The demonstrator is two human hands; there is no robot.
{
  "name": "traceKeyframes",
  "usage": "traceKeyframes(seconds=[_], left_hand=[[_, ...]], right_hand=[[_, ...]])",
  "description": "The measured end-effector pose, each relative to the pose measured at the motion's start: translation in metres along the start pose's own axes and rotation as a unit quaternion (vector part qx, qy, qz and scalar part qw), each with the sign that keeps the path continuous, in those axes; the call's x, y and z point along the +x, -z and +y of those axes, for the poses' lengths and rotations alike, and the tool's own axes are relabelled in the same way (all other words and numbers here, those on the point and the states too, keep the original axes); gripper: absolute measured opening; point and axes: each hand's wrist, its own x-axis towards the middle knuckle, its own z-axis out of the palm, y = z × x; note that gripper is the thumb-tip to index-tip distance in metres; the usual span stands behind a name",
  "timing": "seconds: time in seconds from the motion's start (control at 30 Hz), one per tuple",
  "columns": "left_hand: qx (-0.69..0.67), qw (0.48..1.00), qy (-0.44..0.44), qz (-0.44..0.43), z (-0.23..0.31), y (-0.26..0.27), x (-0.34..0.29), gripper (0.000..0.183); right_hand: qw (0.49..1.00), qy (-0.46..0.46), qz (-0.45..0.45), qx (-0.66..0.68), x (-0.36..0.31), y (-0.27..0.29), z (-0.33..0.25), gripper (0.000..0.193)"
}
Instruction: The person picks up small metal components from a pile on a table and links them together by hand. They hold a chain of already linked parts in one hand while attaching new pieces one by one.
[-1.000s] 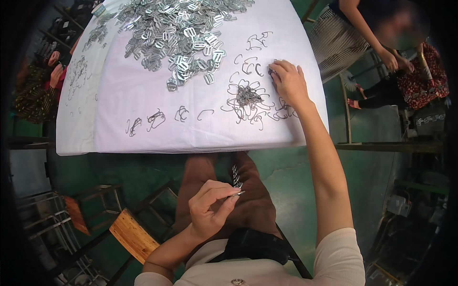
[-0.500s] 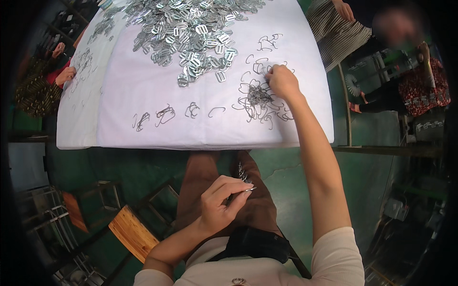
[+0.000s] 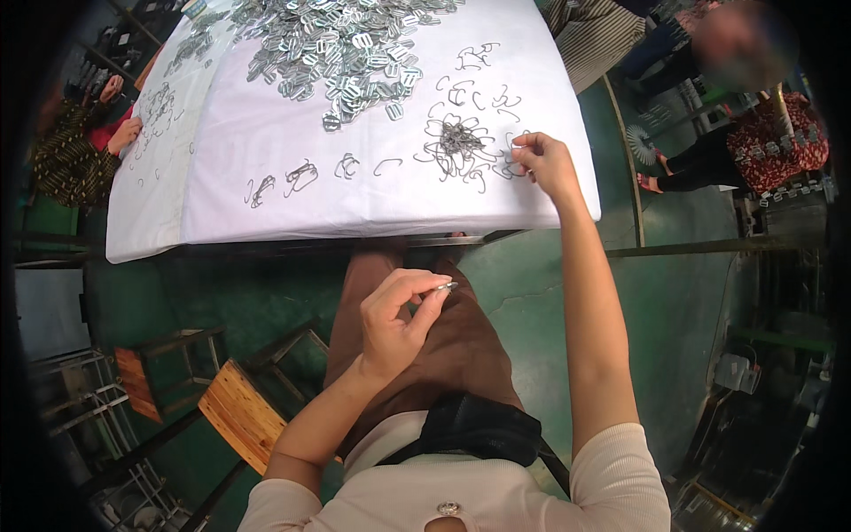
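Note:
Above my lap, my left hand (image 3: pixel 396 321) pinches a small flat metal slide buckle (image 3: pixel 448 285) between thumb and fingertips, seen nearly edge-on. My right hand (image 3: pixel 551 168) reaches over the table's right part, thumb and index finger closing on a thin wire hook (image 3: pixel 514 140) beside the main heap. That heap of dark bent wire hooks (image 3: pixel 461 140) lies just left of my right fingers. A large pile of silver slide buckles (image 3: pixel 346 62) spreads across the far middle of the table.
Small groups of wire hooks (image 3: pixel 301 176) lie along the near part of the white-covered table (image 3: pixel 266 208). At the far left, another person's hand (image 3: pixel 126 135) rests by more scattered hooks. A wooden stool (image 3: pixel 244 412) stands at lower left. Other people are beyond the table's right side.
My right hand has moved from the upper side of the hook heap to its right side, nearer me. My left hand has risen in the view, still pinching the buckle. The view has shifted slightly.

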Motion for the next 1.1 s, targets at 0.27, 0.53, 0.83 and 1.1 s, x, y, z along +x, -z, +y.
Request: traceKeyframes(seconds=[0.27,0.53,0.83,1.1], left_hand=[[-0.005,1.0,0.008,-0.014,0.003,-0.009,-0.008,0.012],[0.004,1.0,-0.003,-0.008,-0.002,-0.014,-0.012,0.013],[-0.035,0.998,0.053,-0.023,0.004,-0.01,-0.015,0.013],[-0.021,0.999,0.044,-0.007,-0.001,-0.008,-0.014,0.018]], right_hand=[[0.971,-0.058,-0.062,-0.225,-0.007,0.076,0.012,0.01],[0.926,0.007,0.0,-0.377,-0.009,0.068,0.022,0.017],[0.969,0.044,0.014,-0.243,-0.045,0.049,0.023,0.016],[0.946,0.022,-0.059,0.318,-0.185,-0.025,-0.043,0.016]])
